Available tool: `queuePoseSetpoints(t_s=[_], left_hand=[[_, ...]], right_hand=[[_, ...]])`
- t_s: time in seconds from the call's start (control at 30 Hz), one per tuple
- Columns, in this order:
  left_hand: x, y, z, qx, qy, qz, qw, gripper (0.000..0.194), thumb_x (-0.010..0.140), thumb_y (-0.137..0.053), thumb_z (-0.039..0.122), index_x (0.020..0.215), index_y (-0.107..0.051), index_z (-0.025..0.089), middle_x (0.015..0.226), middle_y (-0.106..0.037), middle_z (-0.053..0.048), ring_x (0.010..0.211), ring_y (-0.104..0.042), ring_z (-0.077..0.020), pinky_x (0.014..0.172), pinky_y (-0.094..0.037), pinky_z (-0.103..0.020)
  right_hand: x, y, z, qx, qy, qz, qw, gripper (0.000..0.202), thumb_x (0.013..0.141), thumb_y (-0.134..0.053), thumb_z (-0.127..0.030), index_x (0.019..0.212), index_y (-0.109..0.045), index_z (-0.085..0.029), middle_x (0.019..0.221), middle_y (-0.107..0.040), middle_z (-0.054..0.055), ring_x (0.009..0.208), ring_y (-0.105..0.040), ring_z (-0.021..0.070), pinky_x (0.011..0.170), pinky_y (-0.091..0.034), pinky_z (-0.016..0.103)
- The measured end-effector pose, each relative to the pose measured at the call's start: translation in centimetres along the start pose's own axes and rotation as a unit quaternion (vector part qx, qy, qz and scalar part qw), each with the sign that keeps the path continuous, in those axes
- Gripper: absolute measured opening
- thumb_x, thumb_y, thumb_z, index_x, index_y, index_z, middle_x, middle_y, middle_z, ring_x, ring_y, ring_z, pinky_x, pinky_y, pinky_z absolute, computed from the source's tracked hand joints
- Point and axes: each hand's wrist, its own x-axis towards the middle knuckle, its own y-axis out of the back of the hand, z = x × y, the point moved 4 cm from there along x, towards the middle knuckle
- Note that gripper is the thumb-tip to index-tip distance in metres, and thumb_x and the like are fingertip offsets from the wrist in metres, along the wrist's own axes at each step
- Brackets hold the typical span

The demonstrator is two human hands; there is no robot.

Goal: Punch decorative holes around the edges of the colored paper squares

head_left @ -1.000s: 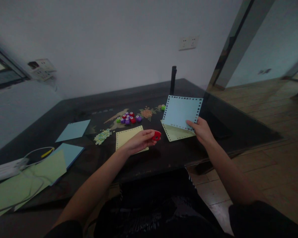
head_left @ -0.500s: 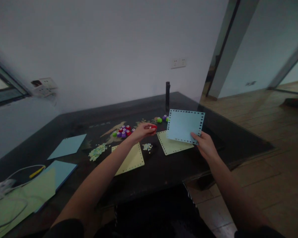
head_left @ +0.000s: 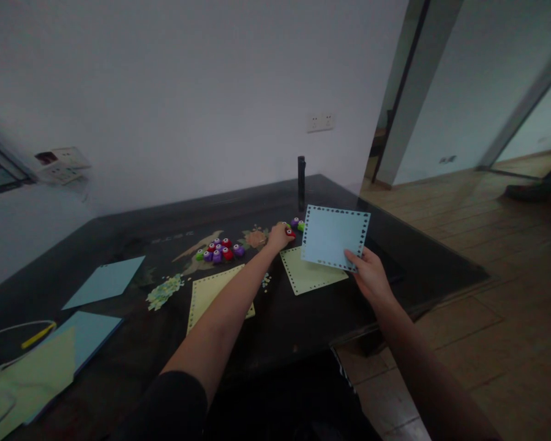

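My right hand (head_left: 370, 272) pinches the lower right corner of a light blue sheet (head_left: 334, 237) with punched shapes along its edges, held up off the table. My left hand (head_left: 280, 236) is closed on a small red punch (head_left: 290, 233), beside a purple punch (head_left: 295, 222) and a green one (head_left: 301, 226). Under the blue sheet lies a pale green sheet (head_left: 310, 275) with a punched border. A yellow punched sheet (head_left: 211, 289) lies partly beneath my left forearm. Several red, purple and green punches (head_left: 218, 250) are grouped behind it.
Paper bits (head_left: 164, 291) are heaped on the black table (head_left: 165, 343). A blue sheet (head_left: 106, 282), more blue and green sheets (head_left: 41, 367), a yellow tool (head_left: 38, 336) and a white cable lie at the left. A black upright object (head_left: 301, 184) stands at the back.
My left hand has moved forward with the red punch, to the small group of punches behind the blue sheet. My right hand still holds the sheet. The view has shifted slightly.
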Motion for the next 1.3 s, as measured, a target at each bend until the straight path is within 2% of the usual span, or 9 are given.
queuePoseSetpoints(t_s=[0.17, 0.33, 0.47, 0.57, 0.73, 0.83, 0.97, 1.1, 1.3], left_hand=[[0.1, 0.0, 0.7, -0.013, -0.004, 0.028, 1.0, 0.019, 0.069, -0.067, 0.014, 0.087, -0.064, 0.013, 0.092, -0.064, -0.009, 0.085, -0.058, -0.0172, 0.08, -0.044, -0.029], [-3.8, 2.4, 1.2, -0.081, -0.061, 0.08, 0.992, 0.022, 0.078, -0.055, 0.015, 0.098, -0.063, 0.013, 0.101, -0.063, -0.009, 0.087, -0.058, -0.0161, 0.082, -0.043, -0.028], [-8.8, 3.4, 2.2, -0.221, -0.053, -0.006, 0.974, 0.03, 0.088, -0.042, 0.034, 0.087, -0.064, 0.013, 0.079, -0.066, -0.005, 0.075, -0.06, -0.0164, 0.069, -0.045, -0.027], [-11.7, 3.7, 2.7, -0.277, -0.033, -0.032, 0.96, 0.024, 0.083, -0.051, 0.034, 0.08, -0.063, 0.013, 0.073, -0.065, -0.003, 0.069, -0.06, -0.015, 0.065, -0.045, -0.025], [-13.0, 4.0, 1.9, -0.281, 0.0, -0.017, 0.96, 0.011, 0.076, -0.057, 0.023, 0.069, -0.059, 0.014, 0.064, -0.062, -0.001, 0.065, -0.06, -0.0143, 0.066, -0.045, -0.025], [-13.0, 4.2, 1.5, -0.298, 0.015, 0.006, 0.954, 0.01, 0.073, -0.061, 0.021, 0.08, -0.057, 0.015, 0.064, -0.062, 0.0, 0.063, -0.06, -0.0137, 0.065, -0.045, -0.025], [-13.3, 4.2, 1.5, -0.266, 0.014, 0.052, 0.962, 0.03, 0.071, -0.065, 0.02, 0.098, -0.05, 0.018, 0.065, -0.063, 0.003, 0.061, -0.06, -0.0131, 0.064, -0.045, -0.025], [-13.6, 3.5, 1.9, -0.185, -0.036, 0.036, 0.981, 0.018, 0.074, -0.061, 0.019, 0.091, -0.054, 0.019, 0.067, -0.063, 0.002, 0.065, -0.06, -0.0133, 0.064, -0.044, -0.024], [-13.8, 2.5, 2.1, -0.056, -0.062, -0.004, 0.997, 0.01, 0.076, -0.054, 0.016, 0.083, -0.061, 0.019, 0.071, -0.066, -0.001, 0.067, -0.06, -0.0146, 0.066, -0.043, -0.025]], right_hand=[[-0.1, -0.1, 0.0, -0.025, 0.001, -0.013, 1.0, 0.036, 0.059, -0.074, -0.037, 0.088, -0.064, -0.019, 0.087, -0.071, 0.005, 0.077, -0.066, 0.0226, 0.072, -0.053, 0.038], [-0.3, -0.2, 0.1, -0.033, 0.006, -0.026, 0.999, 0.038, 0.058, -0.075, -0.038, 0.089, -0.065, -0.018, 0.085, -0.071, 0.005, 0.075, -0.065, 0.0208, 0.073, -0.052, 0.037], [-0.7, -0.5, 0.3, -0.051, -0.023, -0.051, 0.997, 0.04, 0.056, -0.077, -0.037, 0.088, -0.066, -0.017, 0.081, -0.071, 0.004, 0.07, -0.064, 0.0185, 0.07, -0.051, 0.034], [-0.9, -0.9, 0.3, -0.071, -0.037, -0.085, 0.993, 0.042, 0.056, -0.078, -0.038, 0.09, -0.065, -0.017, 0.078, -0.07, 0.003, 0.068, -0.064, 0.0186, 0.068, -0.051, 0.034], [-0.7, -1.1, 0.3, -0.118, -0.017, -0.105, 0.987, 0.044, 0.055, -0.076, -0.037, 0.091, -0.062, -0.018, 0.077, -0.068, 0.002, 0.066, -0.062, 0.0176, 0.066, -0.05, 0.033], [-0.3, -0.8, -0.1, -0.175, 0.025, -0.071, 0.982, 0.048, 0.055, -0.075, -0.035, 0.096, -0.059, -0.018, 0.064, -0.06, -0.003, 0.059, -0.058, 0.0155, 0.061, -0.048, 0.03], [-0.1, -0.5, -0.7, -0.281, 0.108, -0.058, 0.952, 0.048, 0.063, -0.068, -0.036, 0.105, -0.056, -0.017, 0.057, -0.051, -0.006, 0.053, -0.05, 0.013, 0.057, -0.043, 0.027], [0.1, -0.3, -0.7, -0.405, 0.16, -0.042, 0.899, 0.038, 0.07, -0.061, -0.033, 0.104, -0.059, -0.017, 0.061, -0.053, -0.003, 0.055, -0.049, 0.0139, 0.058, -0.042, 0.028], [0.4, -0.4, 0.4, -0.533, 0.146, -0.078, 0.83, 0.026, 0.074, -0.053, -0.023, 0.099, -0.061, -0.021, 0.066, -0.057, 0.0, 0.062, -0.053, 0.0163, 0.063, -0.041, 0.029]])
